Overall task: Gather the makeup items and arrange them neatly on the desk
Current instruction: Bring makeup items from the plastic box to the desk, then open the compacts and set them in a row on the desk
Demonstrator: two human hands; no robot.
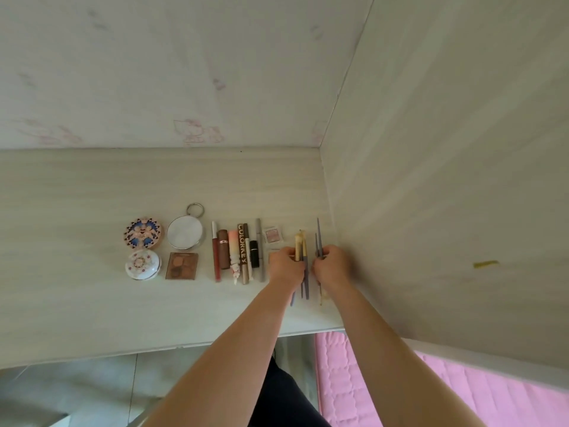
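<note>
Your left hand (286, 266) grips the pale-tipped brushes (300, 251) and your right hand (331, 265) pinches the thin purple brushes (319, 238), both at the right end of the row on the table (92, 195). Their long axes run from near to far, parallel to the tubes (234, 257) on the left. Your right hand is nearer to the side panel (431, 180), so I think you can lay them down straight beside each other.

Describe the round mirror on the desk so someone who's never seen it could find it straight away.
On the pale wooden desk, look at the left cluster of four compacts. The round silver-rimmed mirror lies at its back right, above the brown square eyeshadow palette. Only it has a plain white face and a metal ring on top.
</note>
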